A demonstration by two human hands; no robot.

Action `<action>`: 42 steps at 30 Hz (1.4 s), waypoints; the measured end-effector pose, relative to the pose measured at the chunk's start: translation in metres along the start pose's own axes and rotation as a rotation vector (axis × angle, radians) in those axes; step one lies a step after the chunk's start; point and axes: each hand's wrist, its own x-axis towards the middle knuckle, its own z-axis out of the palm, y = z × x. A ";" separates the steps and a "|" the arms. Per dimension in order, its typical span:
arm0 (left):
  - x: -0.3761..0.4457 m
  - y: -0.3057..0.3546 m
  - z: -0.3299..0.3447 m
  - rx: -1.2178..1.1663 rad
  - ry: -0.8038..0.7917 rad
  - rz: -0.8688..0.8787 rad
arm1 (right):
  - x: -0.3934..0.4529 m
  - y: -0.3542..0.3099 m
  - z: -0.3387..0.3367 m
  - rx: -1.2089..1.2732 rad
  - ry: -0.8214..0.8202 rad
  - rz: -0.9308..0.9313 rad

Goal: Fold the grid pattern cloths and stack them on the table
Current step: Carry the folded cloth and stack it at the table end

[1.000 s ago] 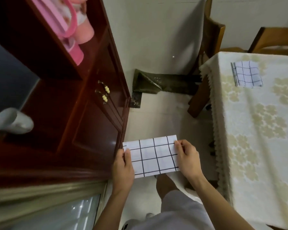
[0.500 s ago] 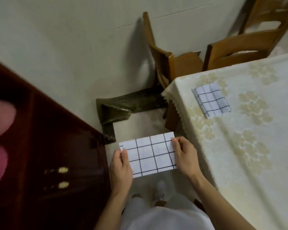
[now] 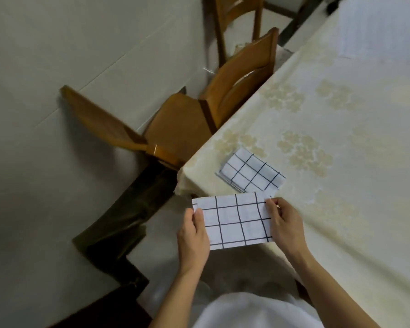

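Here the table (image 3: 341, 143) wears a cream floral cloth, and a folded grid cloth (image 3: 251, 172) lies flat near its front-left corner. My left hand (image 3: 193, 235) and right hand (image 3: 285, 221) pinch the short ends of a second rectangular grid cloth (image 3: 234, 221), held taut just off that corner.

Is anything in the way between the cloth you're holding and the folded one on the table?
Nothing visible. The held cloth, pinched by the left hand and right hand, sits just in front of the folded cloth; only bare tablecloth lies between.
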 end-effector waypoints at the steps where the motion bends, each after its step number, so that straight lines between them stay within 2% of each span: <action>1: 0.019 0.006 -0.004 0.014 -0.039 0.012 | 0.008 -0.008 0.006 0.005 0.029 0.029; 7: 0.118 0.051 -0.016 0.082 -0.265 0.135 | 0.041 -0.051 0.036 0.099 0.203 0.193; 13: 0.173 0.079 0.000 0.204 -0.456 0.276 | 0.051 -0.066 0.035 0.194 0.392 0.324; 17: 0.192 0.091 0.019 0.276 -0.628 0.268 | 0.050 -0.061 0.028 0.258 0.465 0.375; 23: 0.223 0.099 0.054 0.339 -0.879 0.166 | 0.058 -0.049 0.013 0.304 0.539 0.400; 31: 0.232 0.099 0.092 0.361 -0.845 0.090 | 0.080 -0.021 0.007 0.265 0.575 0.445; 42: 0.231 0.080 0.104 0.540 -0.718 0.222 | 0.089 0.006 0.025 0.145 0.517 0.511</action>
